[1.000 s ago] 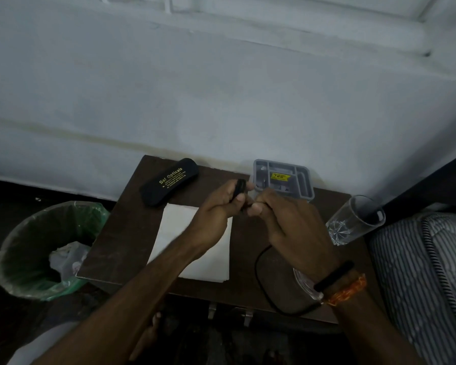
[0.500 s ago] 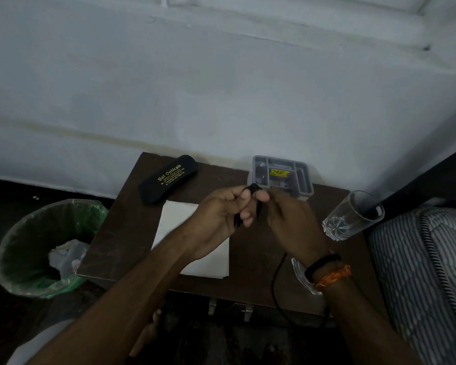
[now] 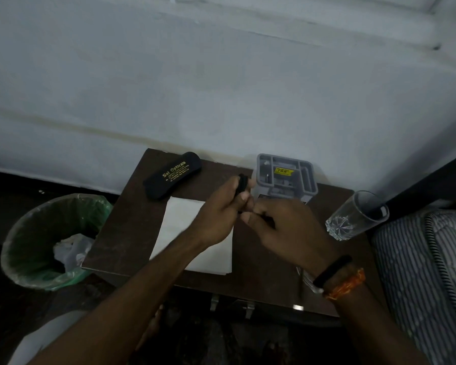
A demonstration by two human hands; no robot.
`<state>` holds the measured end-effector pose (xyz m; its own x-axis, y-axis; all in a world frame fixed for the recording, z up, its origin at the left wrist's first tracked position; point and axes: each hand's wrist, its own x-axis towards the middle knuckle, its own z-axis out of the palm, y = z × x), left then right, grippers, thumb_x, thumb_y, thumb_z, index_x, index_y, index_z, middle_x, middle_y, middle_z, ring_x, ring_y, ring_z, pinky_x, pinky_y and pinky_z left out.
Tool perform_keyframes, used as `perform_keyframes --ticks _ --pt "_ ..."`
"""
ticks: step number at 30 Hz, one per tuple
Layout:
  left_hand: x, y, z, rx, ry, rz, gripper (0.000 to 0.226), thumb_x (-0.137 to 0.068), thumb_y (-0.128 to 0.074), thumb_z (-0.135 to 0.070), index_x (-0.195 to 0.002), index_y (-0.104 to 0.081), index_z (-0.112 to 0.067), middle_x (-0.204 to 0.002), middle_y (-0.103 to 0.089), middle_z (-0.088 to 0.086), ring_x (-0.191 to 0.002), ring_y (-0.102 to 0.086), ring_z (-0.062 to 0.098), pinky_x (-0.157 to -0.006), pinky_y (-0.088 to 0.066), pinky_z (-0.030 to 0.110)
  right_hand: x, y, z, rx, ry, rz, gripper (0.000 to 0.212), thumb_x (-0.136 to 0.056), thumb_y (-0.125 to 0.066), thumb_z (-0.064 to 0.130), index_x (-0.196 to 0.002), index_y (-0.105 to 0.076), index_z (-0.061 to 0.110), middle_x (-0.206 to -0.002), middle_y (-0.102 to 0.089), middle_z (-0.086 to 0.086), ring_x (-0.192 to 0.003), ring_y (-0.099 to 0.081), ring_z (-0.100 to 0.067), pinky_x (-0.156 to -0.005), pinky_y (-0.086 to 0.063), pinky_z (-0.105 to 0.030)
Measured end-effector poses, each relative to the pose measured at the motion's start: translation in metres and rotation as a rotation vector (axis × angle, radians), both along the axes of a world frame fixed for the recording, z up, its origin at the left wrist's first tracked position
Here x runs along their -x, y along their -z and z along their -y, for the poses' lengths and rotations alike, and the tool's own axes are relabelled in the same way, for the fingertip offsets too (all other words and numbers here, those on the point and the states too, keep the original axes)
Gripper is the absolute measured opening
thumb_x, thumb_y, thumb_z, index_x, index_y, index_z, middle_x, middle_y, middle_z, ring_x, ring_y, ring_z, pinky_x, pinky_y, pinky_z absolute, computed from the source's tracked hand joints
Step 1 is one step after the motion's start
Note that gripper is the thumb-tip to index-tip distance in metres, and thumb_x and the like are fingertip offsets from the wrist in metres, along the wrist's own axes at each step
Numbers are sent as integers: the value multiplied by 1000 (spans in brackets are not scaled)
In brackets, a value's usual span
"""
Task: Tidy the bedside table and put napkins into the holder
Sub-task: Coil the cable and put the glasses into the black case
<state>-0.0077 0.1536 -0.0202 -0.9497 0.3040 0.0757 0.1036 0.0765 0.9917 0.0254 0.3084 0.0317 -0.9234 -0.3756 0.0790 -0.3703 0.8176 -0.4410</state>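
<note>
Both hands are meeting over the middle of the dark brown wooden surface (image 3: 111, 241), working on a thin black cable (image 3: 242, 183): the left hand (image 3: 221, 214) is pinching a small wound bundle of it between thumb and fingertips, and the right hand (image 3: 287, 227) is curling its fingers round the other end just beside, so each grip is grasping the cable. How much cable is left loose I cannot tell, as the hands are covering it.

By my judgement the step in hand is the tidying part, coiling the cable before stowing it. The napkin part is not yet begun: the flat white stack of paper napkins (image 3: 181, 227) is lying on the surface under the left forearm, and the grey plastic compartmented holder (image 3: 284, 177) is standing near the wall, just beyond the fingertips. The next move is likely calling for a last wrap or tuck to secure the bundle, then setting it down so both hands are free for the napkins.

Compared with a second ago, the long loop of cable that was hanging off the front edge is no longer showing, so the slack is evidently being taken up. The black oval spectacle case (image 3: 172, 175), the clear drinking glass (image 3: 356, 216) and the green-lined waste bin (image 3: 50, 241) are sitting where they were
</note>
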Motion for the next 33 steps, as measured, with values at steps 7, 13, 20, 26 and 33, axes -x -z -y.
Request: perform_keyframes --ticks 7,13,20,26,33 --pt "-3 -5 -5 32 87 -1 26 -105 -37 -16 -103 -61 -6 -83 -58 18 -79 -56 23 -77 -45 33 5 -12 -26 212 31 -61 18 -96 -58 25 -80 -64 19 -68 -60 6 -63 -55 -11 -60 -44 -33" --pt "-12 -11 -9 -139 311 138 40 -105 -31 -20 -113 -58 8 -69 -48 12 -67 -50 13 -73 -43 20 18 -1 -35 383 269 -215 14 -98 -58 24 -88 -65 17 -76 -62 13 -75 -58 0 -65 -40 -9" --pt "-7 -16 -2 -427 277 342 33 -104 -32 -16 -107 -58 4 -62 -38 2 -59 -42 13 -62 -42 24 19 28 -21 233 326 -9 25 -104 -46 25 -88 -63 16 -80 -63 2 -74 -59 -10 -65 -41 -27" --pt "2 -10 -1 -577 103 412 36 -104 -35 -17 -118 -60 5 -62 -45 0 -60 -48 12 -63 -48 22 12 33 -8 103 228 260 28 -102 -42 24 -86 -63 14 -86 -67 -2 -77 -62 -17 -74 -50 -36" --pt "5 -3 -3 -583 -37 428 27 -103 -37 -11 -111 -59 2 -69 -60 2 -68 -57 14 -69 -50 25 0 41 12 -143 83 303 35 -104 -38 33 -94 -64 12 -93 -69 -7 -84 -64 -23 -83 -52 -43"
